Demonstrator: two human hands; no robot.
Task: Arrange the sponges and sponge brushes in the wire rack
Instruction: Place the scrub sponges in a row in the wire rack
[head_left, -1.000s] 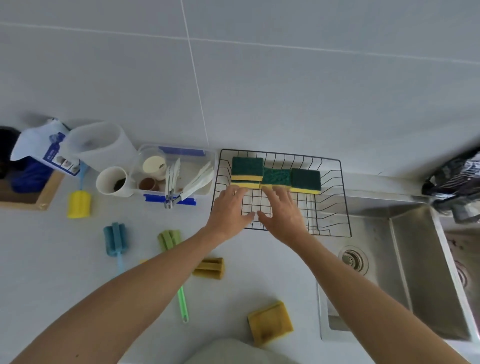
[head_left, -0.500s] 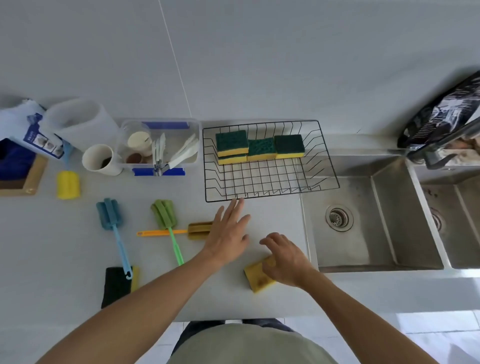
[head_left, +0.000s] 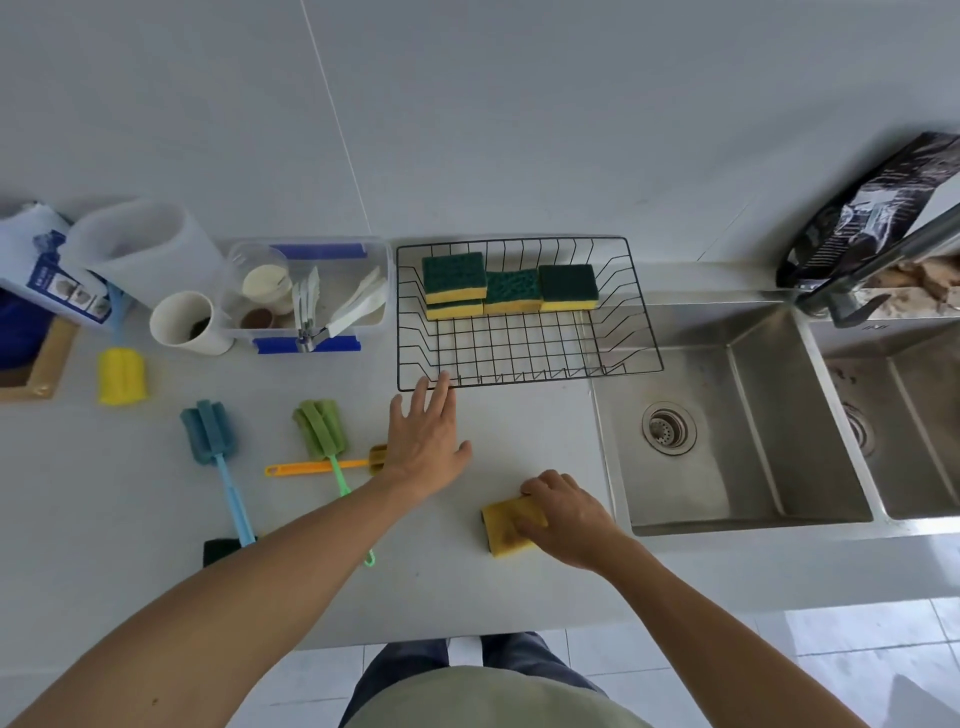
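- Since half a second ago we see little change: the right hand (head_left: 569, 519) has settled further over the worn yellow rectangular sponge (head_left: 506, 527) near the counter's front edge, and the left hand (head_left: 423, 439) stays spread by the rack.
- The right hand's fingers curl around that sponge, gripping it where it lies on the pale grey countertop (head_left: 519, 441).
- The left hand lies flat with fingers apart, holding nothing, its fingertips touching the near left corner of the black wire rack (head_left: 641, 332).
- In the rack, along its far side, we count a row of green-topped yellow sponges (head_left: 566, 286); the leftmost is a stack of two.
- On the counter left of the left hand lie a green sponge brush (head_left: 319, 428), a blue sponge brush (head_left: 210, 431), an orange-handled brush (head_left: 311, 466) and, farther left, a yellow sponge brush (head_left: 122, 375).
- A dark sponge (head_left: 221, 551) peeks out beside the left forearm.
- To the right, a stainless steel double sink (head_left: 753, 415) is set into the counter; the wall behind is plain pale grey tile (head_left: 519, 130), and white floor tiles (head_left: 857, 649) show below.
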